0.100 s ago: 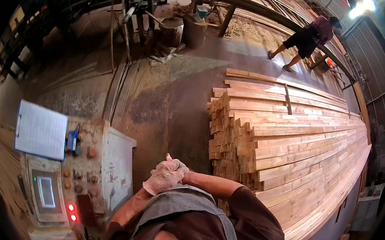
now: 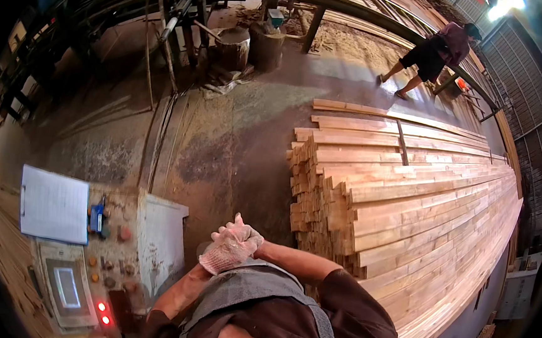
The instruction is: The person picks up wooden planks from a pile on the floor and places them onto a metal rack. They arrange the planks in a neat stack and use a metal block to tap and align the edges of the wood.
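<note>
My left hand (image 2: 223,257), in a whitish knitted glove, is folded together with my right hand (image 2: 251,239) in front of my grey apron (image 2: 237,286). The right hand also looks gloved and is partly covered by the left. Both are closed on each other, one finger pointing up; no tool or other object shows between them. To their right lies a large stack of long, pale wooden boards (image 2: 419,211). On their left stands a worn control panel (image 2: 114,252) with knobs, a lit screen (image 2: 67,287) and two red lights. Neither hand touches boards or panel.
A clipboard with paper (image 2: 54,204) rests on the panel, beside a blue object (image 2: 96,217). A strip (image 2: 402,142) lies across the boards. Ahead are round containers (image 2: 232,48) and dark machinery (image 2: 79,36). Another person (image 2: 436,52) stands by a long rail at far right.
The view has shifted slightly, so the panel and clipboard appear lower. My hands stay together, with small finger movements.
</note>
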